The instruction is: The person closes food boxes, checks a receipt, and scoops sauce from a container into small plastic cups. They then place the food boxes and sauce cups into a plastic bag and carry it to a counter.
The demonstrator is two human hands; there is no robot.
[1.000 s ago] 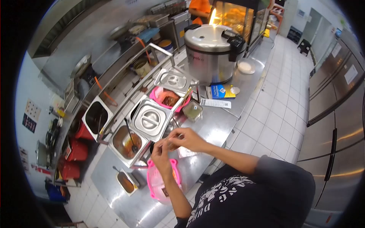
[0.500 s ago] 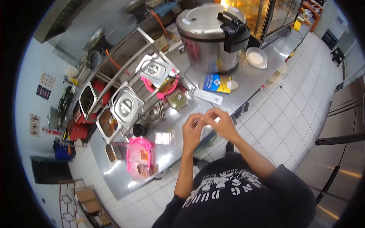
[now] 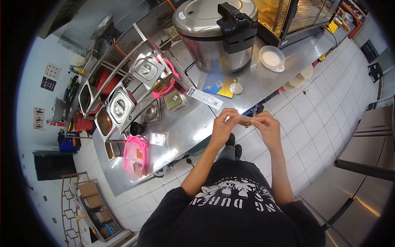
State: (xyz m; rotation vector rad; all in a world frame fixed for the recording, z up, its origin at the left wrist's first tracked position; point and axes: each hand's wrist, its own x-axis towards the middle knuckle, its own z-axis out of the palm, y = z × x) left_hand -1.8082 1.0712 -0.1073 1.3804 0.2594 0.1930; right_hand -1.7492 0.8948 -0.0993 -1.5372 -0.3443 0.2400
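My left hand (image 3: 224, 126) and my right hand (image 3: 268, 128) are raised in front of my body, just off the counter's front edge. Both are closed in a pinch on a small clear plastic packet (image 3: 245, 120) stretched between the fingertips. Something brownish shows inside it, too small to name. Nearest to my hands on the steel counter (image 3: 185, 138) lies a long white printed strip (image 3: 205, 99). Behind that is a blue and yellow package (image 3: 224, 86) with a small whitish round thing (image 3: 236, 87) at its right side.
A large steel rice cooker (image 3: 214, 41) stands at the back, beside a white bowl (image 3: 272, 57) and a lit glass cabinet (image 3: 304, 18). To the left are lidded steel pans (image 3: 120, 105), a pink basket (image 3: 135, 154) and clear plastic packets (image 3: 159, 139). Steel fridge doors (image 3: 362, 164) are on the right.
My hands have moved slightly right and apart, and the packet now shows between them. The view has shifted, so the counter's things sit further left and higher.
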